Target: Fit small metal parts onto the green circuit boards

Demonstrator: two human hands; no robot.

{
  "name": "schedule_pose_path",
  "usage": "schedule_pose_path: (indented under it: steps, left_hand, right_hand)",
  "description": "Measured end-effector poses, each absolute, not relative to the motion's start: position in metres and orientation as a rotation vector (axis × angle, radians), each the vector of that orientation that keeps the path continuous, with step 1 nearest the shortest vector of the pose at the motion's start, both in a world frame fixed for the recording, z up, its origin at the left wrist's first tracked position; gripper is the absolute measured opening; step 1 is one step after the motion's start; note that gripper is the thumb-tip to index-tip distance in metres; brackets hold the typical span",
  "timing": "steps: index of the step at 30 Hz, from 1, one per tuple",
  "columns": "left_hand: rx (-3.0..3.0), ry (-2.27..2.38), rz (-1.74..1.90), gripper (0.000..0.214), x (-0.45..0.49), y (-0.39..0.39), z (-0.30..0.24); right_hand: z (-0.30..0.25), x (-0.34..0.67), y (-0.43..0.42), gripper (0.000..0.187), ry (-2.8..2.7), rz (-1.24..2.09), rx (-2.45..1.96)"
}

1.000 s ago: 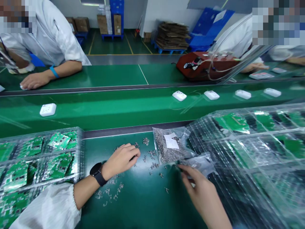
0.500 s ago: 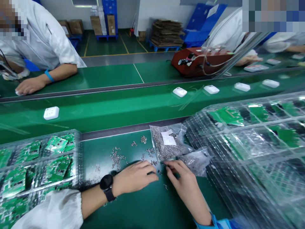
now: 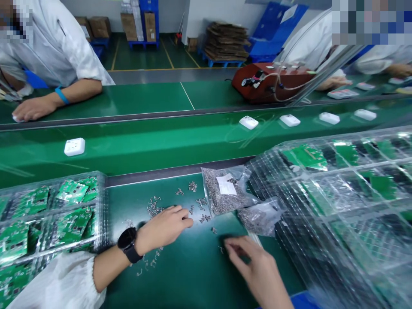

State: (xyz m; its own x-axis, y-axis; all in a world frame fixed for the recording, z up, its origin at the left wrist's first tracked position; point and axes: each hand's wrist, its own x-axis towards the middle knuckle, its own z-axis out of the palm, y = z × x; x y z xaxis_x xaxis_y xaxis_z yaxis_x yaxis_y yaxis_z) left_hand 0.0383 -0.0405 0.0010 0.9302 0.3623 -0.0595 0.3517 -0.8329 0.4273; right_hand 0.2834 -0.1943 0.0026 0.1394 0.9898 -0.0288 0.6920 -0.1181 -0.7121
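Observation:
My left hand (image 3: 165, 227), with a black watch (image 3: 129, 244) at its wrist, bends its fingers down beside a scatter of small bent metal pieces (image 3: 155, 206). Its fingertips are partly hidden, so anything between them does not show. Lower right, my right hand (image 3: 257, 264) draws thumb and forefinger close together; I cannot make out whether something is between them. One small metal piece (image 3: 221, 249) lies just left of those fingertips. More little clusters of metal pieces (image 3: 204, 218) lie between the hands and a clear bag (image 3: 219, 199) full of such pieces.
A second bag (image 3: 260, 216) lies against stacked clear trays (image 3: 302, 219) on the right. Trays of green circuit boards (image 3: 74, 225) stand at left. White square housings (image 3: 74, 146) sit on the green belt (image 3: 161, 148). Across it are a co-worker's hand (image 3: 35, 107) and a red-brown machine (image 3: 270, 83).
My left hand has moved left, away from the right hand and toward the larger scatter. My right hand has drawn back from the bags, nearer to me. The white housings have shifted slightly right.

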Motion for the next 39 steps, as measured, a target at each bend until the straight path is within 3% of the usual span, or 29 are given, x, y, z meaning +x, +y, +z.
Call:
schedule_pose_path:
  steps: [7,12,16,21,25,32,34,39]
  left_hand:
    - [2.558,0.418,0.021,0.021,0.027,-0.028,0.006]
    - [2.51,0.456,0.112,0.024,0.028,-0.02,0.005]
    - [2.483,0.496,0.168,0.028,0.028,-0.019,0.0]
    - [2.502,0.575,0.237,0.03,0.027,-0.019,-0.001]
    - [2.438,0.676,0.449,0.033,0.026,-0.015,0.001]
    - [2.263,0.762,0.587,0.032,0.026,-0.013,0.0]
    - [2.286,0.75,0.568,0.032,0.027,-0.014,0.0]
    - [2.298,0.763,0.571,0.032,0.027,-0.015,0.0]
  right_hand:
    - [0.003,0.189,-0.179,0.026,-1.693,0.762,-1.673]
    - [-0.013,0.235,-0.206,0.023,-1.481,0.509,-1.952]
    - [-0.026,0.264,-0.222,0.035,-1.393,0.62,-1.983]
    - [-0.025,0.245,-0.187,0.03,-1.505,0.675,-1.84]
    - [-0.023,0.232,-0.156,0.028,-1.548,0.505,-1.818]
    - [-0.029,0.219,-0.125,0.056,-1.687,0.209,-1.995]
    - [-0.03,0.212,-0.118,0.052,-1.736,0.202,-2.003]
    - [-0.026,0.206,-0.108,0.022,-1.83,0.43,-1.849]
